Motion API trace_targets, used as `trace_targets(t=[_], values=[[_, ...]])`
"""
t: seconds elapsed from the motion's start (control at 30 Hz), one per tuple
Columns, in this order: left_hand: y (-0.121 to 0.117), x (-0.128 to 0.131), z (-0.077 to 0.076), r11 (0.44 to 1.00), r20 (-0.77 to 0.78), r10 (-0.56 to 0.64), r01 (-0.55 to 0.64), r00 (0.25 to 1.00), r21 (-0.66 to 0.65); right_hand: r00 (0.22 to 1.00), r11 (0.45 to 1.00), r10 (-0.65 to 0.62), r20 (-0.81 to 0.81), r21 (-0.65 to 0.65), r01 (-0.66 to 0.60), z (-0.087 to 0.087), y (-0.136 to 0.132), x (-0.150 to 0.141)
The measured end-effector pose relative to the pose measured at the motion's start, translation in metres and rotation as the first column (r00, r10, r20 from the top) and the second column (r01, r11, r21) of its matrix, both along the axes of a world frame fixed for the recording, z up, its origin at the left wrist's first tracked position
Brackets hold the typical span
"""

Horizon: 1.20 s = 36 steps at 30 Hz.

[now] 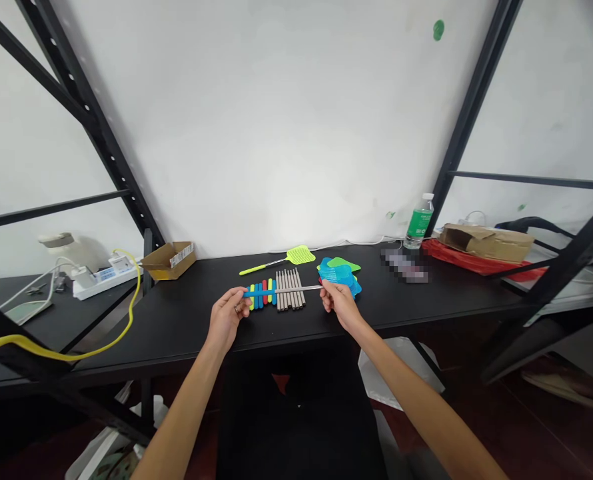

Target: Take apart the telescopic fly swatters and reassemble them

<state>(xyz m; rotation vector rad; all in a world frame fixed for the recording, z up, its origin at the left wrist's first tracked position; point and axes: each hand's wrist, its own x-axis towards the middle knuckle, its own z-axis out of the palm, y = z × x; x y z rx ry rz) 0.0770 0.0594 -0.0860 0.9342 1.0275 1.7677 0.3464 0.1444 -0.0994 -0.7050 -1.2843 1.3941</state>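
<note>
My left hand (229,312) is closed on the blue handle (260,293) of a fly swatter. A thin metal rod (309,288) runs from this handle to my right hand (337,303), which pinches its far end. Whether a swatter head is joined there is hidden by my fingers. Right behind that hand lies a pile of blue swatter heads (340,275), with a green head (345,264) among them. Beneath the held rod are a row of coloured handles (265,301) in yellow, blue and red, and several loose metal tubes (290,300) side by side.
A whole yellow-green fly swatter (300,255) lies near the wall on the black table (176,320). To the left are a small cardboard box (169,261), a power strip (104,281) and a yellow cable (131,307). At right stand a bottle (419,223) and a torn carton (486,242).
</note>
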Motion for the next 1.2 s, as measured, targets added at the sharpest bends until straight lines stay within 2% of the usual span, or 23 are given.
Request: trace_targets(t=[0.2,0.57,0.97,1.2], values=[[-0.0007,0.0004,0.0025,0.999,0.062,0.043,-0.043,0.997,-0.004,1.0,1.0,-0.011,0.026,0.01,0.01,0.0009,-0.0012,-0.0013],[0.0019,-0.0027,-0.0012,0.999,0.086,0.036,-0.037,0.996,0.008,0.999,0.998,-0.043,0.001,-0.043,0.043,0.0001,0.0033,0.0003],[0.0004,-0.0014,0.001,1.0,0.092,0.019,-0.02,0.996,0.004,0.999,0.998,-0.034,0.028,0.044,0.033,-0.0064,0.0069,0.0013],[0.0011,-0.0013,-0.0007,1.0,0.08,0.012,-0.013,0.997,0.012,0.998,0.999,-0.04,0.044,0.029,0.038,-0.0039,0.0048,0.0003]])
